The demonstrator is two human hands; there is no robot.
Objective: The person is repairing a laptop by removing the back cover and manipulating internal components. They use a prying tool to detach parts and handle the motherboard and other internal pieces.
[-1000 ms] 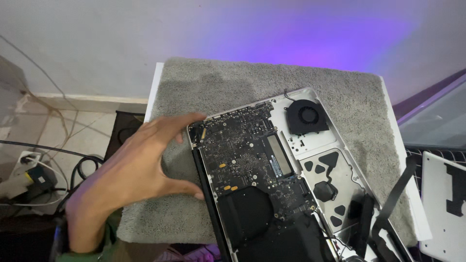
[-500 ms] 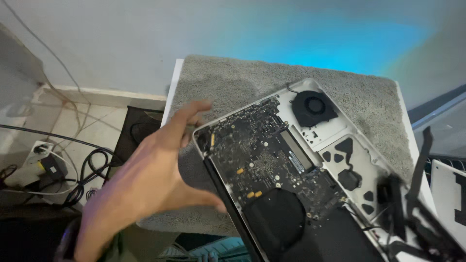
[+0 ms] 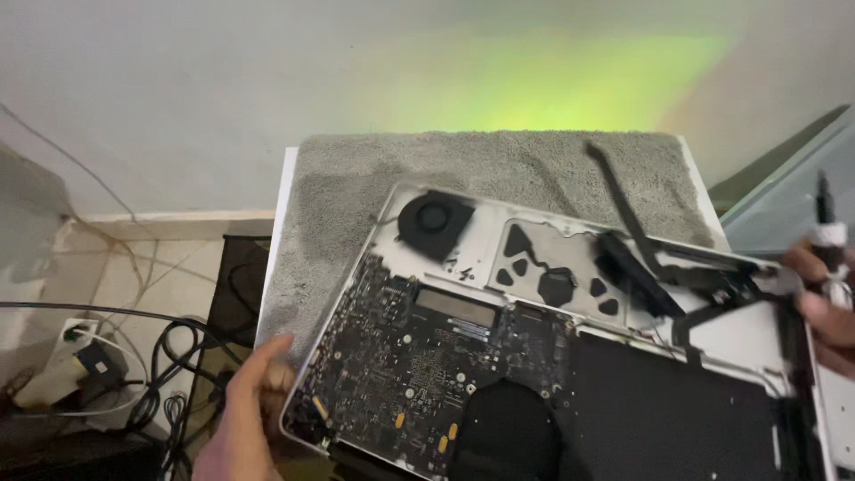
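An opened laptop [image 3: 534, 347] lies bottom-up on a grey mat [image 3: 499, 165], its dark circuit board, round black fan [image 3: 434, 221] and silver frame exposed. My left hand [image 3: 245, 414] grips the laptop's near left corner, fingers curled round the edge. At the right edge of the view my right hand [image 3: 824, 307] holds a thin black tool with a white collar [image 3: 828, 233] and rests against the laptop's right side. A loose black strap or cable [image 3: 628, 214] arches up over the laptop's right part.
The mat covers a white table [image 3: 278, 232] that stands against a pale wall lit green. On the floor to the left lie tangled black cables [image 3: 169, 356] and a white power strip [image 3: 76, 352]. A grey slanted surface [image 3: 784, 191] shows at the right.
The laptop has been turned clockwise on the mat, so its fan now points to the back left. My left hand slid from flat on the mat to gripping the corner. My right hand has come into view.
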